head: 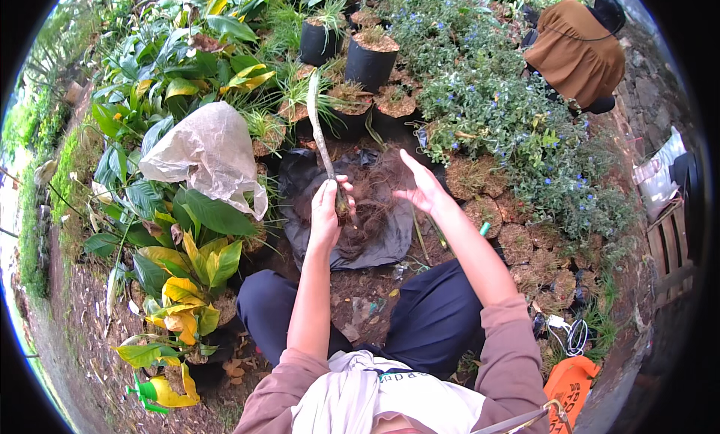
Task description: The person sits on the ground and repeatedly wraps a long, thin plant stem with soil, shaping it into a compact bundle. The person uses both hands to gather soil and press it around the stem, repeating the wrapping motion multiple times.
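My left hand [327, 209] grips a long, slightly curved greyish plant stem [318, 127] near its lower end. The stem points away from me, and greenish matter shows at its base beside my fingers. To the right, my right hand [423, 185] is spread, thumb and fingers apart, close to a loose clump of brown fibre [388, 172]. I cannot tell whether strands touch the fingertips. More brown fibre lies heaped on a black plastic sheet [396, 243] on the ground before me, partly hidden by my left hand.
A crumpled whitish plastic bag [202, 153] rests on leafy plants at left. Black pots [371, 63] stand ahead, and blue-flowered plants [484, 96] spread right. A yellow-green spray bottle [169, 390] lies lower left; an orange bag [568, 386] lies lower right. A person [582, 54] is at upper right.
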Demonstrator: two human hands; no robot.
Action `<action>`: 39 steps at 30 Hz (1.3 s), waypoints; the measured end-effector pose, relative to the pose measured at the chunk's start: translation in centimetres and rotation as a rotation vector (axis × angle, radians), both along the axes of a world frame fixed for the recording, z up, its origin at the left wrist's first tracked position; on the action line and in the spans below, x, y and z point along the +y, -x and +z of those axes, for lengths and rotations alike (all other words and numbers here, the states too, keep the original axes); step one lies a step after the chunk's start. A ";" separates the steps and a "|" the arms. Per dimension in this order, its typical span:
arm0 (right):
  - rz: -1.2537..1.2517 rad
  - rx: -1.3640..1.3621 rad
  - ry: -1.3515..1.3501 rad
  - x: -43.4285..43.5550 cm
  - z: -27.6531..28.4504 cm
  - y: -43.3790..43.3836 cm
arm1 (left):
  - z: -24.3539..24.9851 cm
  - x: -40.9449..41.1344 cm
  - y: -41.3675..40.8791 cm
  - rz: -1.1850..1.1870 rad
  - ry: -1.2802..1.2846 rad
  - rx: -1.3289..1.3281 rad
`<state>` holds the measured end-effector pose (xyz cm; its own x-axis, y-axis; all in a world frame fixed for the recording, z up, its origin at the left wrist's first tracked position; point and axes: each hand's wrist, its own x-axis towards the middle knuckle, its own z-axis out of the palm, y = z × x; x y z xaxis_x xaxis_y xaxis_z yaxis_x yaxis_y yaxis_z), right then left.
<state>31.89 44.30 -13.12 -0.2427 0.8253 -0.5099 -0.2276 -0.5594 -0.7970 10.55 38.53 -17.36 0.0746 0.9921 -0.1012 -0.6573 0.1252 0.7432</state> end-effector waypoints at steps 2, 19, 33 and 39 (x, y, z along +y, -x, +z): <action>-0.163 0.117 -0.004 -2.3 0.7 0.2 | 1.0 0.0 -0.9 0.016 -0.008 0.022; -0.381 -0.051 -0.562 -9.4 -0.3 8.0 | 2.3 -1.8 -3.5 0.279 -0.259 0.541; -0.201 -0.029 -0.671 -10.8 -1.9 8.6 | -0.6 -1.9 -3.9 0.197 -0.260 0.302; -0.480 -0.072 -0.547 -11.0 -2.9 8.8 | 1.2 -2.6 -5.1 0.174 -0.266 0.477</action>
<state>23.13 33.27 -15.99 0.2283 0.9736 0.0042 -0.2845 0.0709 -0.9561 15.67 35.89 -16.17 -0.0844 0.9816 0.1711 -0.2354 -0.1865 0.9538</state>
